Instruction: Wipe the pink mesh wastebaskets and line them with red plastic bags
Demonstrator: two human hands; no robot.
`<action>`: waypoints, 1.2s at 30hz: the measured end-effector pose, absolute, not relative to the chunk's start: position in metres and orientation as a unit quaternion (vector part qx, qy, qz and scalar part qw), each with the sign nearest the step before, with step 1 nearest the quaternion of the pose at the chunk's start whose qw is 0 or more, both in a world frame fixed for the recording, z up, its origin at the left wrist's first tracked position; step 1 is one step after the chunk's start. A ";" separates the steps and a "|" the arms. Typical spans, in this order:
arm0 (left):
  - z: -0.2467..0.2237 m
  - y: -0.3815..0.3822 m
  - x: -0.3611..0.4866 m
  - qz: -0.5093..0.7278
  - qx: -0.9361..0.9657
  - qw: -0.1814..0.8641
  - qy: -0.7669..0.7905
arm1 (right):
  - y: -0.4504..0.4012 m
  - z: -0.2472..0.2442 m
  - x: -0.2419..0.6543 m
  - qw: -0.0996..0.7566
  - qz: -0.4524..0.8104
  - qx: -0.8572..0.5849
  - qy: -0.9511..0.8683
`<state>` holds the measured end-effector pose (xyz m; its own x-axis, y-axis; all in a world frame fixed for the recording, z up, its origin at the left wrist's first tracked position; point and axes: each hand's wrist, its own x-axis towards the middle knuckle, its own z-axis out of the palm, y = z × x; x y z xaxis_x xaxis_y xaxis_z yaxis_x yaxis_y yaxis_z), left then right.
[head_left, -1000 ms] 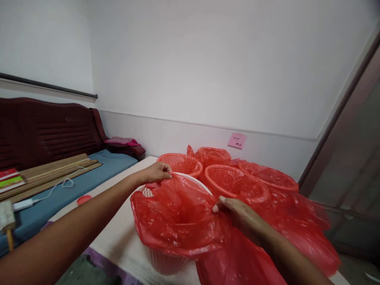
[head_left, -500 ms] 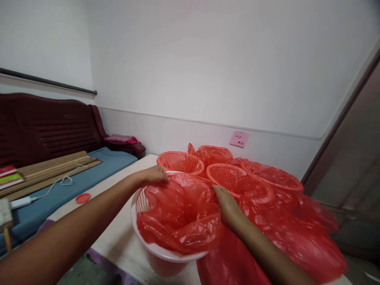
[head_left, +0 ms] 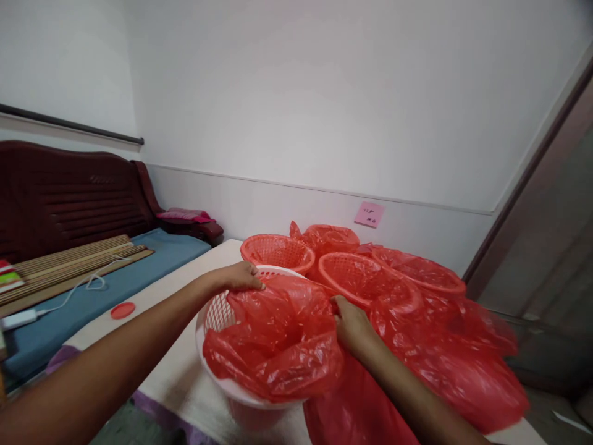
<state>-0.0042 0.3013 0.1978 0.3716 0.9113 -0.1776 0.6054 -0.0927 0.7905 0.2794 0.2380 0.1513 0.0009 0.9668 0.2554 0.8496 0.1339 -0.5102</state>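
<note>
A pale pink latticed basket stands near the table's front, with a translucent red plastic bag bunched in its mouth and over its front and right rim. My left hand is closed on the bag's upper left edge, at the basket's back rim. At the bag's right edge, my right hand pinches the film between thumb and fingers. Much of the basket's right side is hidden under red plastic.
Behind stand several red baskets, some with red bags draped over them. A red lid lies at the left of the cloth-covered table. A wooden bench is farther left. A pink note is on the wall.
The view has shifted slightly. The bag's edge has slackened and folded inward between my hands, showing more of the basket's white back rim. Both hands still hold the bag.
</note>
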 end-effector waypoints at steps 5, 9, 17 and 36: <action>0.179 0.295 0.007 0.210 0.734 0.398 0.510 | 0.256 0.165 0.279 0.251 0.121 -0.682 -0.676; 0.179 0.280 0.012 0.223 0.736 0.413 0.487 | 0.260 0.156 0.277 0.267 0.132 -0.659 -0.691; 0.186 0.296 0.008 0.334 0.723 0.299 0.526 | 0.237 0.146 0.282 0.267 0.140 -0.598 -0.743; 0.194 0.271 0.000 0.397 0.688 0.321 0.516 | 0.222 0.150 0.273 0.221 0.072 -0.637 -0.735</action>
<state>-0.0002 0.2710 0.1941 0.1517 0.9647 0.2151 0.4541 -0.2613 0.8518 0.2732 0.2220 0.1500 -0.0905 0.9683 0.2329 0.9049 0.1776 -0.3869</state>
